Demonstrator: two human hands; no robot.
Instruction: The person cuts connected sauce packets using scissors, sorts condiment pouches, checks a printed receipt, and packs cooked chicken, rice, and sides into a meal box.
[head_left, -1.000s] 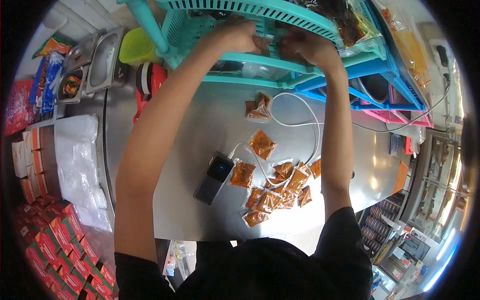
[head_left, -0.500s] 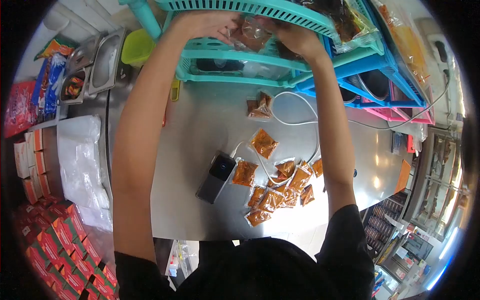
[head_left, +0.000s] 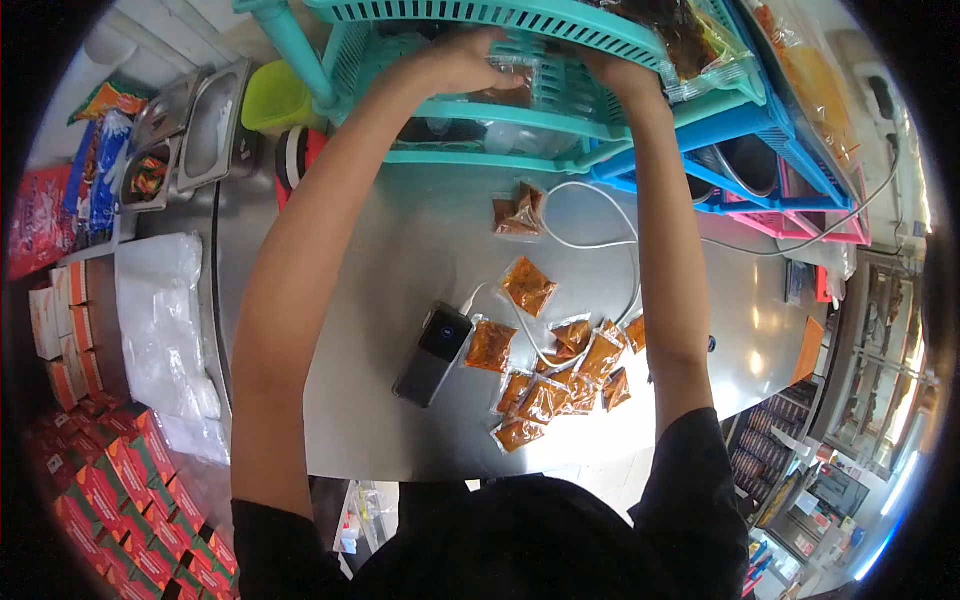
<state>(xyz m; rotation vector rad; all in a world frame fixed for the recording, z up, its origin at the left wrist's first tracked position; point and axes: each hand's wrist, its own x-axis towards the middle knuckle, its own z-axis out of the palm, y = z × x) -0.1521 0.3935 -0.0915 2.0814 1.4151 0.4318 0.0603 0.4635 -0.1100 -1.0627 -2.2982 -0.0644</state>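
My left hand [head_left: 462, 65] reaches into the middle tier of a turquoise plastic rack [head_left: 500, 120], its thumb and fingers apart. Just beside the thumb, a clear packet with brown contents [head_left: 515, 88] lies on that tier. To the right, my right hand [head_left: 622, 76] goes in under the upper tier's slotted edge, which hides its fingers. On the steel table [head_left: 400, 240] below my arms, several sachets of orange-brown sauce [head_left: 542, 400] lie in a loose pile. A bag of brown pieces [head_left: 518, 212] sits nearer the rack.
A black phone [head_left: 433, 355] lies on the table, joined to a white cable [head_left: 570, 246]. At the right stands a blue rack [head_left: 770, 140]. Metal pans [head_left: 212, 125] and a lime-green container [head_left: 277, 97] are at the left, above red boxes [head_left: 130, 490].
The clear packet that was up between my hands now lies lower on the tier. My left hand has come away from it with fingers apart, and my left forearm has shifted right.
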